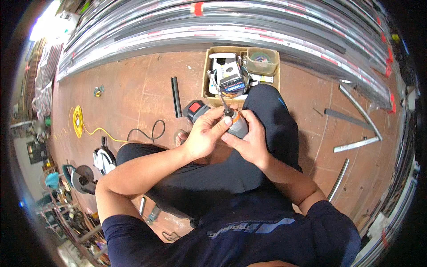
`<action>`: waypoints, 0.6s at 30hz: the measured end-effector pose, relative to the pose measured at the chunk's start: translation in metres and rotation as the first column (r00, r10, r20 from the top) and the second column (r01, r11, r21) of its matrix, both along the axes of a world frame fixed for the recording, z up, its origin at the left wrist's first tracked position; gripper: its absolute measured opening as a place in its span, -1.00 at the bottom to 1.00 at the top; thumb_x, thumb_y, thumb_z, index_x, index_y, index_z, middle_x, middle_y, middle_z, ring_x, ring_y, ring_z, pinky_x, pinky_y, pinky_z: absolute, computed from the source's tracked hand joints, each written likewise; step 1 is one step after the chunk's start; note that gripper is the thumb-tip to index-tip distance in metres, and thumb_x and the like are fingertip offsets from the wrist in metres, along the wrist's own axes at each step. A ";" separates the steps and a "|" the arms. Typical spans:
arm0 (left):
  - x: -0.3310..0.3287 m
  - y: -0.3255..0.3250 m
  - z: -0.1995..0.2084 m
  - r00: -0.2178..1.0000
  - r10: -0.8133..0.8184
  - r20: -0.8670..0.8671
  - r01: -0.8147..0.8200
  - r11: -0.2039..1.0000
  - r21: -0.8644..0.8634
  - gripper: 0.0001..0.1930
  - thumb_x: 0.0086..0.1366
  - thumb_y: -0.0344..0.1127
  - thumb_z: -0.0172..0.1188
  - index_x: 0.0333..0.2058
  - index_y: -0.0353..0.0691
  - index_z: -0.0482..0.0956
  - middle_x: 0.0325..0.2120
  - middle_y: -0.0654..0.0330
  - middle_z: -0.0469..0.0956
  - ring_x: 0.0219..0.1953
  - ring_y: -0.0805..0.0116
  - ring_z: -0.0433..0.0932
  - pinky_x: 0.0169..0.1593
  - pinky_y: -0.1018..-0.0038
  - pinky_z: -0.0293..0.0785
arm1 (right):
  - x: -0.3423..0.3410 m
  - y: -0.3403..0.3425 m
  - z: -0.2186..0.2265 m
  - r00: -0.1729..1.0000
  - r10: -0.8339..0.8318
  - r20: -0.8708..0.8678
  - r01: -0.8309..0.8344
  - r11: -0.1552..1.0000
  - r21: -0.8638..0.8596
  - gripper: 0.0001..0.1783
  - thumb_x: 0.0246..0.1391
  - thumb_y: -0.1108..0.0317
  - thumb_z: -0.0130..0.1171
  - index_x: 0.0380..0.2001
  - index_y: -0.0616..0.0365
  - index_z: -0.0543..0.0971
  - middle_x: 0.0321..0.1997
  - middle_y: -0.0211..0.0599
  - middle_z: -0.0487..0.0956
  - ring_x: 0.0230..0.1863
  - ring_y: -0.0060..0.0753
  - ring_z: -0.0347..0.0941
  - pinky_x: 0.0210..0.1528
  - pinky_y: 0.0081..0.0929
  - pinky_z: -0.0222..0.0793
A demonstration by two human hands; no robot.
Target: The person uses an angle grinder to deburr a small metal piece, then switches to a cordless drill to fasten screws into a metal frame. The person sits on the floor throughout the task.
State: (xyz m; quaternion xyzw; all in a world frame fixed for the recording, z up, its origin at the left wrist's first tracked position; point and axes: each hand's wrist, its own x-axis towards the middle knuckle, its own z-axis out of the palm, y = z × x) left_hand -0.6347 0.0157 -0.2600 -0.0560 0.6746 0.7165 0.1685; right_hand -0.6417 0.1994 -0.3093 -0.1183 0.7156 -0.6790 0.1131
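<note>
While hands (pixel 227 133) grip drill (pixel 238 126), cardboard box (pixel 207 75) ahead

A cardboard box (pixel 209 75) of tools blocks the front; bare floor (pixel 133 89) lies open leftward, metal strips (pixel 356 144) clutter the right.

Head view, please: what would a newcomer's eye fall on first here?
At the centre, the left hand and right hand meet around a cordless drill, grey with an orange collar, held over the person's dark-trousered knees. Just beyond it, a cardboard box of small parts sits on the reddish floor. Above, a long stack of metal profiles spans the frame, and a yellow cable lies coiled at left.
</note>
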 end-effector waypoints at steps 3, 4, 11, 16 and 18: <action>-0.002 -0.004 -0.001 0.992 0.081 0.096 -0.095 0.983 0.155 -0.63 0.66 -0.15 0.07 0.08 -0.36 0.67 -0.09 0.15 0.73 -0.02 0.37 0.65 0.16 0.37 0.55 | 0.020 -0.014 0.003 0.985 0.101 0.141 -0.032 0.906 -0.422 -0.22 0.13 0.36 0.57 0.30 0.19 0.33 0.18 -0.20 0.52 0.21 -0.38 0.50 0.23 -0.29 0.49; -0.003 -0.008 0.001 0.995 0.060 0.082 -0.068 0.993 0.092 -0.63 0.65 -0.15 0.07 0.05 -0.35 0.69 -0.13 0.14 0.73 -0.05 0.36 0.66 0.13 0.36 0.56 | 0.025 -0.015 0.006 0.943 0.250 0.219 -0.093 0.832 -0.547 -0.14 0.18 0.46 0.50 0.38 0.16 0.16 0.26 -0.18 0.42 0.31 -0.36 0.45 0.30 -0.25 0.47; -0.004 -0.013 0.011 0.998 -0.063 -0.030 0.068 0.975 0.210 -0.60 0.64 -0.14 0.04 -0.17 -0.35 0.71 -0.22 0.10 0.72 -0.13 0.32 0.68 0.06 0.33 0.58 | -0.021 0.013 0.008 0.996 -0.078 -0.052 0.064 0.971 -0.230 -0.49 0.57 -0.09 0.03 -0.08 0.24 0.56 -0.26 -0.42 0.50 -0.33 -0.55 0.33 -0.17 -0.58 0.27; 0.007 0.006 0.019 0.951 -0.165 -0.260 0.149 0.986 -0.081 -0.64 0.52 -0.21 0.06 -0.26 -0.38 0.73 -0.32 -0.01 0.72 -0.18 0.19 0.72 0.01 0.24 0.62 | -0.051 0.018 0.034 0.988 -0.032 0.151 0.094 0.900 -0.426 -0.54 0.65 0.05 -0.04 0.03 0.30 0.56 -0.40 -0.59 0.41 -0.40 -0.76 0.24 -0.32 -0.71 0.12; 0.011 0.009 0.024 0.957 -0.154 -0.247 0.128 0.985 -0.119 -0.63 0.45 -0.18 0.06 -0.32 -0.36 0.73 -0.35 -0.01 0.72 -0.21 0.13 0.71 -0.04 0.21 0.59 | -0.060 0.014 0.045 0.988 0.019 0.151 0.047 0.904 -0.426 -0.70 0.64 0.15 0.03 -0.07 0.17 0.56 -0.44 -0.61 0.40 -0.43 -0.82 0.24 -0.39 -0.77 0.07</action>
